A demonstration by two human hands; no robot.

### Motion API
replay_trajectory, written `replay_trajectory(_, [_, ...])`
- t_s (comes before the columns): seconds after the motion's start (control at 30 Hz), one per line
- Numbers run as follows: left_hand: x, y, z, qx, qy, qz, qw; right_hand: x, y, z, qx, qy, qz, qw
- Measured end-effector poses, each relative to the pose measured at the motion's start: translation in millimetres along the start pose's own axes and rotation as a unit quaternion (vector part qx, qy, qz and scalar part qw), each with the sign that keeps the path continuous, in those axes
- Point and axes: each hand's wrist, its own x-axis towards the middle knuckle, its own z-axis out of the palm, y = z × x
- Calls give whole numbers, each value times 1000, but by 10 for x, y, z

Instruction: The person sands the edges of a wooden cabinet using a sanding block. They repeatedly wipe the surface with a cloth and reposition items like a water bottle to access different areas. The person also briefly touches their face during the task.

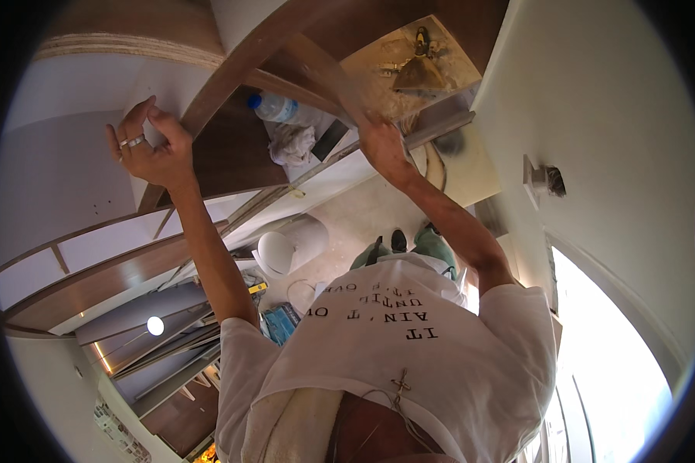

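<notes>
My left hand [153, 142] is raised beside the edge of a brown wood-look panel [208, 101]. It wears rings, its fingers are loosely bent and apart, and nothing shows in it. My right hand [384, 144] is closed in near the end of a blurred brown strip [327, 72]; whether it grips the strip or something else is unclear. Above it, a putty knife with a wide blade [420, 75] lies on a stained, dusty board [376, 95]. Between the hands are a plastic bottle with a blue cap [281, 109], a crumpled white cloth or paper [292, 143] and a dark flat piece [330, 140].
Shelving with pale panels [63, 162] spans the left. Below are a white roll [278, 252], a blue package [281, 324] and a yellow tool [258, 287], possibly a level. A light wall [591, 104] with a protruding box [536, 180] stands at right.
</notes>
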Motion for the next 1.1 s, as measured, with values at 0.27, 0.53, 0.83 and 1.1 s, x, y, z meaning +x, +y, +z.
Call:
replay_trajectory(0.27, [-36,-43,-29,-1,-4,-8,1000,40,-30,-77,169,28,93,981])
replay_trajectory(0.53, [-46,-48,-13,4,5,-7,1000,-83,-308,-49,282,47,50,957])
replay_trajectory(0.83, [-25,-41,-6,2,14,-8,1000,-88,-119,-159,147,17,75,986])
replay_trajectory(1.1, [-45,-65,-3,1,-2,-1,1000,-17,-61,-133,45,14,-22,999])
